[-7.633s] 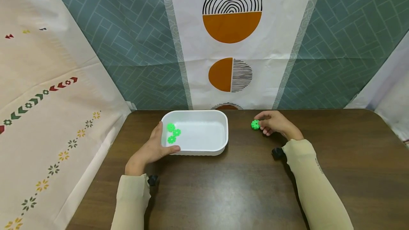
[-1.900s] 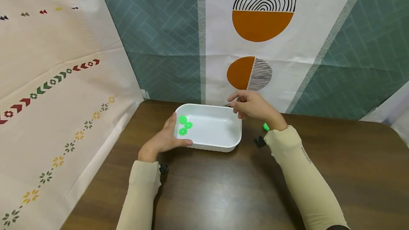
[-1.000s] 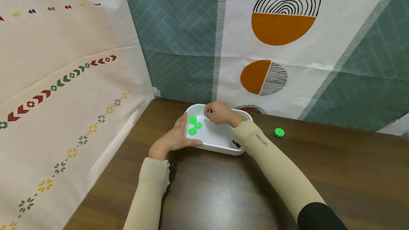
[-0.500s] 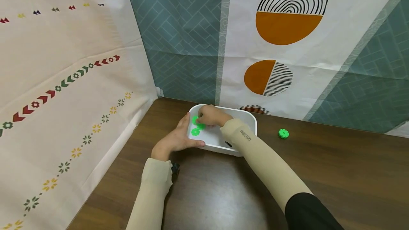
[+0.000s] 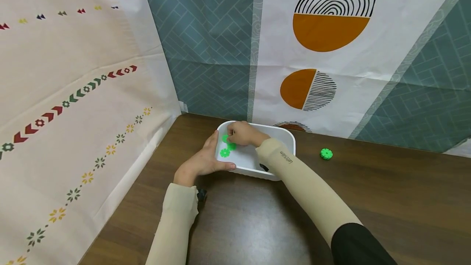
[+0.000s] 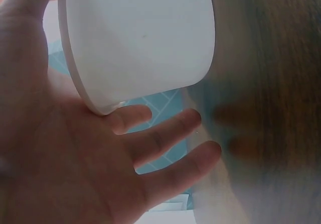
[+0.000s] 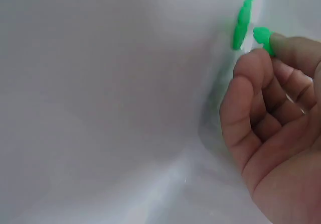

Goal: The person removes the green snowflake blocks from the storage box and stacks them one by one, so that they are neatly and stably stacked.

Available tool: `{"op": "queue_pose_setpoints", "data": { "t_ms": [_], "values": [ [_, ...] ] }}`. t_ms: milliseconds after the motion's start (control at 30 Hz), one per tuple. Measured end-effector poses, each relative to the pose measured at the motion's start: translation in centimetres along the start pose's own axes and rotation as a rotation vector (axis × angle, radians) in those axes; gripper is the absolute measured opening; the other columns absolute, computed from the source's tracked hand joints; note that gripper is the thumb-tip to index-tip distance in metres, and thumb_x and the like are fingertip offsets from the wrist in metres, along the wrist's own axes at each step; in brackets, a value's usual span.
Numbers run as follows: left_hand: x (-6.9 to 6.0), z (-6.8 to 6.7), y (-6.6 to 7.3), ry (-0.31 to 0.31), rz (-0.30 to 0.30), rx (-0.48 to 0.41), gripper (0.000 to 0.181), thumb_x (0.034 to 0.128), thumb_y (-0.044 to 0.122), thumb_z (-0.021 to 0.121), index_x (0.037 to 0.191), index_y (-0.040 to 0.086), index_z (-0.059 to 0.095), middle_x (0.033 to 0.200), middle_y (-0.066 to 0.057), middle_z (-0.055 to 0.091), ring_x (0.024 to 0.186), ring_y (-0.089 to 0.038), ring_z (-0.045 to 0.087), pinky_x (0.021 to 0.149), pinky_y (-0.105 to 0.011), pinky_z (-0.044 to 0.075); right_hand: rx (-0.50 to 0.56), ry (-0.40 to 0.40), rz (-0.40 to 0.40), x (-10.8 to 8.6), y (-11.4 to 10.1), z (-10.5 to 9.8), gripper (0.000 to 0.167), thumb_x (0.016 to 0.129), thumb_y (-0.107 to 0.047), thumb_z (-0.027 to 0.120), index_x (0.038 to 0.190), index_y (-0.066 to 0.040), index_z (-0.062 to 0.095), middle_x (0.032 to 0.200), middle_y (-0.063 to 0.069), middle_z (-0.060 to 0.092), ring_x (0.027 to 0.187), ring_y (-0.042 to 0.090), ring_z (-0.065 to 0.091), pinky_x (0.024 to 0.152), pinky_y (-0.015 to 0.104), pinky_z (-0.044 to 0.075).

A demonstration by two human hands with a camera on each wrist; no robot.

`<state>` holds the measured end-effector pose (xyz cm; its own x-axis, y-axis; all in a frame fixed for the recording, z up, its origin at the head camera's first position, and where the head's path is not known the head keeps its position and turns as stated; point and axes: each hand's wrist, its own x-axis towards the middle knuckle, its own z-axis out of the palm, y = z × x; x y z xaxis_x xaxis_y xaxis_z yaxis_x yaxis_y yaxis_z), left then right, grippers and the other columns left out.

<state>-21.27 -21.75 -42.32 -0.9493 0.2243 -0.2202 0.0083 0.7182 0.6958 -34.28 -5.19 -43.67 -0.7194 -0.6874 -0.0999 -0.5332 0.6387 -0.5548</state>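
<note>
A white rectangular tray [image 5: 287, 135] sits on the table. My left hand [image 5: 200, 159] holds its left end, thumb along the near side and fingers at the far left corner. In the left wrist view, several fingers [image 6: 165, 138] spread beside the tray's end wall [image 6: 140, 38]. Inside the tray, my right hand [image 5: 243, 133] pinches a small green notched disc [image 7: 263, 35] between thumb and fingertip. Other green notched discs [image 5: 225, 153] lie touching at the tray's left end; the right hand partly covers them. They appear edge-on as green discs [image 7: 243, 20] in the right wrist view.
A small stack of green notched discs [image 5: 326, 153] stands on the brown wooden table [image 5: 386, 191], right of the tray. Patterned cloth [image 5: 206, 64] hangs behind the table, and white embroidered cloth [image 5: 92, 134] along its left side.
My right hand has gone from the stack on the table leftward into the tray, down to the discs there. Since half a second ago it barely moves. My left hand stays on the tray.
</note>
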Motion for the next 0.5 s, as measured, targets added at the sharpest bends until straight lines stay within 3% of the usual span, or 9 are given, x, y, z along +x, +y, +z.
{"op": "queue_pose_setpoints", "data": {
  "t_ms": [233, 500],
  "values": [
    [0.0, 0.0, 0.2, 0.006, 0.011, -0.011, 0.133, 0.0792, 0.050, 0.085, 0.161, 0.009, -0.012, 0.166, -0.016, 0.000, 0.145, -0.035, 0.024, 0.115, -0.049, 0.028, 0.204, -0.011, 0.005, -1.7, 1.0, -1.6, 0.007, 0.095, -0.013, 0.065, 0.090, -0.008, 0.063, 0.067, 0.005, 0.060, 0.052, 0.015, 0.055, 0.051, 0.028, 0.049],
    [0.1, 0.1, 0.0, 0.013, 0.003, -0.015, 0.132, 0.0787, 0.049, 0.085, 0.161, 0.009, -0.009, 0.166, -0.016, 0.002, 0.142, -0.035, 0.028, 0.114, -0.049, 0.030, 0.564, -0.002, 0.017, -4.0, 2.5, -4.4, 0.010, 0.097, -0.013, 0.065, 0.096, -0.003, 0.065, 0.075, 0.012, 0.063, 0.060, 0.022, 0.059, 0.060, 0.034, 0.056]
  ]
}}
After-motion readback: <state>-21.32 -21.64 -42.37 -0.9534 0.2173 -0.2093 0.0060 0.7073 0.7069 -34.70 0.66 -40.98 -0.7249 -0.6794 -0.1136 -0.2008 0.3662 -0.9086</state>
